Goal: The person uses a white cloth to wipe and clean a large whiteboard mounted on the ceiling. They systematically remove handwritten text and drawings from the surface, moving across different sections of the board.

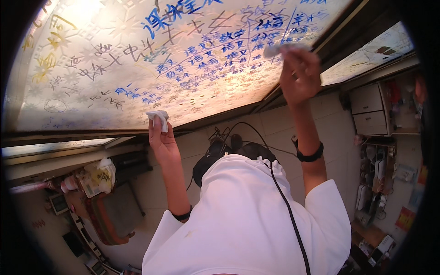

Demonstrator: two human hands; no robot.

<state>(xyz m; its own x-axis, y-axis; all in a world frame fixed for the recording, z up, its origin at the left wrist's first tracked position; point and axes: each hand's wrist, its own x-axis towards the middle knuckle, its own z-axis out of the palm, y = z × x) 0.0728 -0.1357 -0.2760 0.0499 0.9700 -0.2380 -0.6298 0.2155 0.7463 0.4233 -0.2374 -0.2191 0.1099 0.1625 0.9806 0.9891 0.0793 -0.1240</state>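
Note:
Before me stands a backlit frosted glass pane with star patterns, covered in handwriting in blue, dark and yellow ink. My left hand pinches a folded white tissue against or close to the pane's lower edge. Higher up on the right, my right hand grips another white wad, probably tissue, over the rows of blue writing. Both the right hand and its wad are blurred. Whether either wad touches the glass cannot be told for certain.
A dark frame rail borders the pane. Black cable runs down my white shirt and loops near my feet on the tiled floor. Drawers and cluttered shelves stand right. A plastic bag and an orange-edged chair are left.

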